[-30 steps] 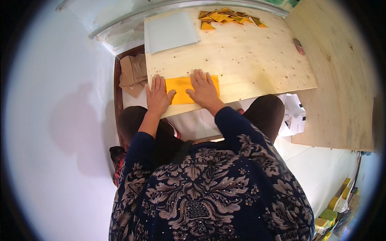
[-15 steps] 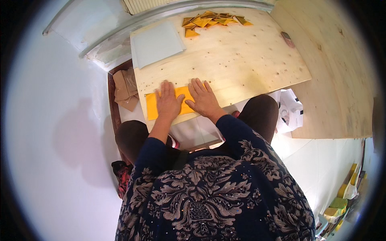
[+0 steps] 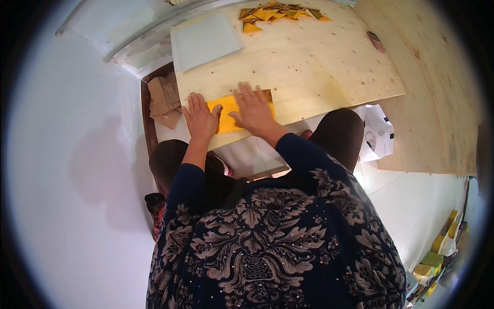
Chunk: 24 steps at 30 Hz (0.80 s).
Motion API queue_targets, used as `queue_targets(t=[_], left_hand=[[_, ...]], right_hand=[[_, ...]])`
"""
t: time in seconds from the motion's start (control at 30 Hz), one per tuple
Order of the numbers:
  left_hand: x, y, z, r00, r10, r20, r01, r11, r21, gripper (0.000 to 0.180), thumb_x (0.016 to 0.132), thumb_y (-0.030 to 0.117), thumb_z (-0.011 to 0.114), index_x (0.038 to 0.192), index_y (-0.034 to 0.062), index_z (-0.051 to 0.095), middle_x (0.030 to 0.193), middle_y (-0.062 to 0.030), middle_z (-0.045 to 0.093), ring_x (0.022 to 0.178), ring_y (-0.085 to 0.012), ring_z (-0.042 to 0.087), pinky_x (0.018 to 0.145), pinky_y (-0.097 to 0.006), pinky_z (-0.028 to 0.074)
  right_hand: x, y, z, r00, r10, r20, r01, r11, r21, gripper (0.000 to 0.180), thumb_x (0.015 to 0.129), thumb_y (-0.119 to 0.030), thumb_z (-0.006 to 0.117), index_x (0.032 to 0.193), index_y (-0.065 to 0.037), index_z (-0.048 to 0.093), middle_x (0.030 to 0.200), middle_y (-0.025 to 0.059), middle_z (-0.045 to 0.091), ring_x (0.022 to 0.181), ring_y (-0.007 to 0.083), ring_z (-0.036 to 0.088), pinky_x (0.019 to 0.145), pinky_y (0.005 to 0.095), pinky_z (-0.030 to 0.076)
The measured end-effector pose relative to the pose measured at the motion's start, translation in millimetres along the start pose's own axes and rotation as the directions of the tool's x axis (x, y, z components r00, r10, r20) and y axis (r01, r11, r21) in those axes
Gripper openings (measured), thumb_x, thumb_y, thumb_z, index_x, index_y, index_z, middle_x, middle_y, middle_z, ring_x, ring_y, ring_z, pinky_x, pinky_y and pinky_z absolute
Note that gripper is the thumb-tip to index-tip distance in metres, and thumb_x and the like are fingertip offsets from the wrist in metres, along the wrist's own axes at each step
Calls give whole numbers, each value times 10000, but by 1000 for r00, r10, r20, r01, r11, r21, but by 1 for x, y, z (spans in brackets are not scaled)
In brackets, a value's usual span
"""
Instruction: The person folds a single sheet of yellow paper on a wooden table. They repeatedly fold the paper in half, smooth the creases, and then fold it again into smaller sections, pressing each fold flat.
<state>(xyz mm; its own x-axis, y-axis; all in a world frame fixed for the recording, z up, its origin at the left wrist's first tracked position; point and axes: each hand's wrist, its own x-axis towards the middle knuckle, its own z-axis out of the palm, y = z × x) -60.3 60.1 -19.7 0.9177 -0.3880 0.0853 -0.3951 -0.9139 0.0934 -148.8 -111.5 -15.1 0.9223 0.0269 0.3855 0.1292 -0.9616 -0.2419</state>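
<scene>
A yellow-orange rectangular sheet of paper (image 3: pixel 227 107) lies on the near edge of the plywood table (image 3: pixel 319 67). A darker gold patch shows at its far right corner. My left hand (image 3: pixel 201 119) rests at the sheet's left end, palm down with fingers stretched out, the thumb over the paper. Flat across the right part of the sheet lies my right hand (image 3: pixel 254 109), fingers pointing away from me and slightly spread. It hides much of that side. The two thumbs face each other with bare yellow paper between them.
Folded gold paper pieces (image 3: pixel 280 12) lie heaped at the far edge. A stack of pale sheets (image 3: pixel 206 42) sits at the far left, and a small red phone (image 3: pixel 376 41) at the right. Brown cardboard (image 3: pixel 164 100) stands left of the table; a white bag (image 3: pixel 378 133) is below right.
The yellow sheet has shifted right along the table edge. My left hand has moved from on top of it to its left end, and my right hand lies further over it.
</scene>
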Motion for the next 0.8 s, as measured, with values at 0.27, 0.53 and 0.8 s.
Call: queue_targets(t=[0.27, 0.53, 0.8], left_hand=[[-1, -1, 2, 999, 3, -43, -5, 999, -43, 811, 947, 534, 448, 1485, -38, 246, 1567, -205, 224, 1475, -313, 147, 1176, -521, 88], [0, -2, 2, 1000, -9, -10, 9, 1000, -16, 802, 960, 558, 410, 1496, -17, 254, 1580, -185, 206, 1479, -295, 143, 1180, -505, 82], [-29, 9, 1, 983, -183, -33, 181, 982, -57, 821, 943, 529, 459, 1476, -57, 245, 1566, -233, 198, 1472, -341, 127, 1177, -514, 71]], right_hand=[[-15, 18, 1, 985, 8, 170, 6, 997, -82, 704, 931, -491, 498, 1412, 17, 416, 1515, 198, 337, 1436, 309, 263, 1174, 484, 158], [-62, 63, -37, 984, -14, 180, 44, 986, -160, 650, 961, -480, 459, 1410, -13, 427, 1521, 149, 352, 1435, 288, 269, 1173, 469, 156], [-34, 31, -35, 984, 146, -101, -132, 981, 140, 526, 966, -358, 503, 1352, -1, 483, 1446, 188, 435, 1379, 327, 360, 1129, 496, 252]])
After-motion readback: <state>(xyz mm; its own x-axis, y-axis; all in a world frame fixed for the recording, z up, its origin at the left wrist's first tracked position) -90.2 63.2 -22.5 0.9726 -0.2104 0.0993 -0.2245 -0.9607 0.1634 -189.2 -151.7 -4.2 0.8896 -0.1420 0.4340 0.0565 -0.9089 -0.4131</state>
